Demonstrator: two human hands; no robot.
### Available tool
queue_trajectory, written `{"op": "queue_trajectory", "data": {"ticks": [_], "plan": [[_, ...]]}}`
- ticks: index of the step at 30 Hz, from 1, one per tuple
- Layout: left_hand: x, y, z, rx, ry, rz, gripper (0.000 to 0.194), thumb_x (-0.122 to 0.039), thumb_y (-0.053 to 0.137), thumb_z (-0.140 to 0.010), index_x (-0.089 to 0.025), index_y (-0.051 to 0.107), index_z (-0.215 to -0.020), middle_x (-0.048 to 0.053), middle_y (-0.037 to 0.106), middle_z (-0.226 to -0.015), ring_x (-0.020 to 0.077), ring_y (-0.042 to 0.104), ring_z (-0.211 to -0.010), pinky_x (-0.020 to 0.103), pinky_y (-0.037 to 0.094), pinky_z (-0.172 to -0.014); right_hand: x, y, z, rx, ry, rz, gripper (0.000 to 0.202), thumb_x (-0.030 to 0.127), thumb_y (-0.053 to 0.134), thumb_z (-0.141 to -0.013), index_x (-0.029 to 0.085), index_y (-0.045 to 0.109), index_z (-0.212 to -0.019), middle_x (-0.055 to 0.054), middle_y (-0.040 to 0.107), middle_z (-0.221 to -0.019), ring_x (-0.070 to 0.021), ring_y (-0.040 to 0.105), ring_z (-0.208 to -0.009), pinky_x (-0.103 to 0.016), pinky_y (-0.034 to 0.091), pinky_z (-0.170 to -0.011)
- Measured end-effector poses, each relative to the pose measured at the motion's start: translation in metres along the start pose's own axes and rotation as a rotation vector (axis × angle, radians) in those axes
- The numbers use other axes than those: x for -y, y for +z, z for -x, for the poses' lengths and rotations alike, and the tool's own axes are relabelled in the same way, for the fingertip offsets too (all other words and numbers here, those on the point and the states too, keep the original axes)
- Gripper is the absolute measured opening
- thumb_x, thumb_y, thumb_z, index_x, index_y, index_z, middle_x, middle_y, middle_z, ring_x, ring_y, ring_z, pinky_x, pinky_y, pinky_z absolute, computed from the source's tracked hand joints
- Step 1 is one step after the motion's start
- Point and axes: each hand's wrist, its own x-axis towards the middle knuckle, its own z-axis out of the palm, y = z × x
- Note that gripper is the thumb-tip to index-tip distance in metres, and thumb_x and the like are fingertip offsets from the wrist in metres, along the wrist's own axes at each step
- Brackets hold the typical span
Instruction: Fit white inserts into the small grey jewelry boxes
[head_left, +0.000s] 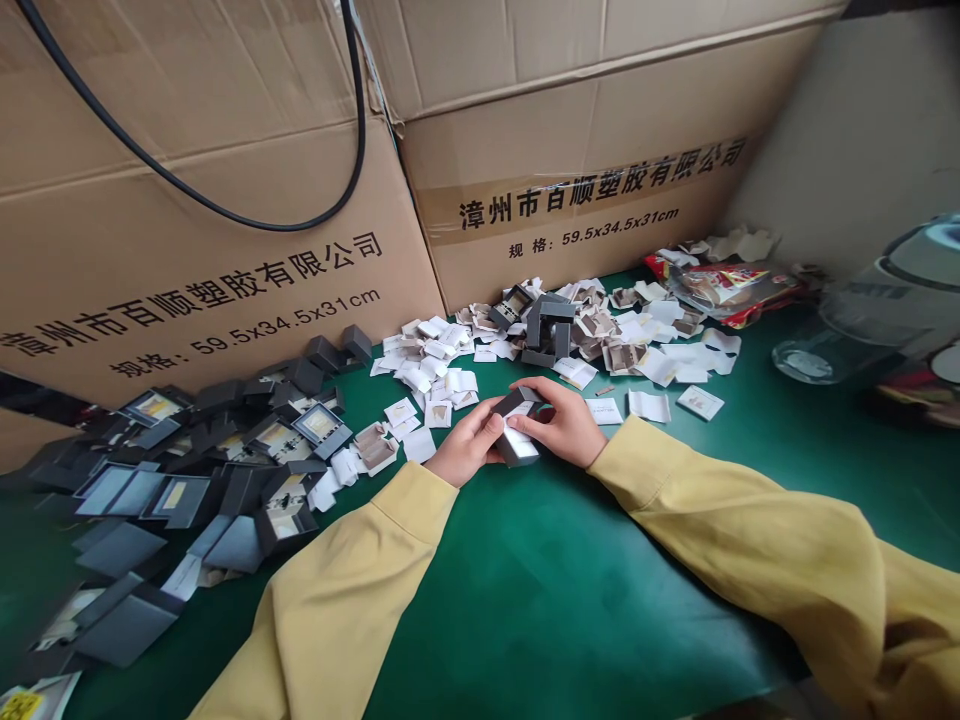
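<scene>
Between my two hands is a small dark grey box (519,450) with something white showing inside it. My left hand (466,443) is closed round its left side, thumb toward the opening. On the other side my right hand (564,420) grips the box too, its thumb against the white piece. Just beyond the hands lies a heap of folded white card inserts (439,345). Some dark grey boxes (551,325) rest among the inserts behind my right hand. To the left spreads a large pile of open dark grey boxes (240,450).
Large cardboard cartons (585,130) stand along the back, with a black cable (247,220) hanging before the left one. At right are a red food packet (739,285) and a clear plastic jug (862,310). The green tabletop (555,600) lies beneath everything.
</scene>
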Motion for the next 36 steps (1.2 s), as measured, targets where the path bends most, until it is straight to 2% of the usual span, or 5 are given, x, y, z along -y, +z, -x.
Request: {"op": "queue_trajectory", "data": {"ticks": [6,20,30,33,36], "plan": [[-0.0010,0.0008,0.0004,0.006,0.007,-0.006,0.045,-0.047,0.051,-0.078,-0.027,0.049,-0.118,0.007,0.056,-0.102,0.0205,0.054,-0.091,0.034,0.050,-0.071,0.0013,-0.0006,0.0007,0.004,-0.023,0.001,0.029,0.032,0.053,-0.079,0.020,0.054,-0.105,-0.006,0.060,-0.099,-0.0160,0.057,-0.084,-0.022,0.048,-0.055],[-0.0040,0.0026,0.0016,0.008,0.000,-0.078,0.055,-0.048,0.052,-0.077,-0.025,0.045,-0.125,0.010,0.054,-0.115,0.0266,0.052,-0.102,0.036,0.050,-0.073,-0.0015,0.0039,0.0026,-0.105,-0.048,0.148,0.021,0.029,0.053,-0.078,0.019,0.054,-0.096,-0.004,0.060,-0.088,-0.0149,0.057,-0.076,-0.025,0.048,-0.062],[-0.0052,0.0031,0.0020,0.029,-0.003,-0.113,0.054,-0.047,0.049,-0.079,-0.024,0.041,-0.127,0.009,0.053,-0.114,0.0248,0.052,-0.101,0.036,0.051,-0.075,0.0000,0.0038,0.0019,-0.114,-0.054,0.168,0.017,0.029,0.052,-0.079,0.019,0.054,-0.092,-0.004,0.059,-0.085,-0.0152,0.056,-0.075,-0.025,0.047,-0.063],[-0.0045,0.0036,0.0016,0.014,0.002,-0.047,0.052,-0.046,0.052,-0.078,-0.024,0.044,-0.125,0.010,0.054,-0.113,0.0244,0.053,-0.100,0.035,0.051,-0.073,0.0008,0.0039,0.0018,-0.079,-0.041,0.133,0.021,0.030,0.051,-0.080,0.019,0.052,-0.098,-0.005,0.059,-0.090,-0.0150,0.056,-0.077,-0.024,0.047,-0.061],[-0.0043,0.0040,-0.0002,-0.064,0.051,0.104,0.048,-0.042,0.056,-0.077,-0.024,0.047,-0.120,0.009,0.054,-0.113,0.0228,0.054,-0.099,0.035,0.051,-0.073,0.0026,0.0028,0.0018,-0.079,-0.027,0.080,0.035,0.033,0.051,-0.081,0.020,0.044,-0.113,-0.007,0.056,-0.104,-0.0137,0.054,-0.074,-0.024,0.047,-0.056]]}}
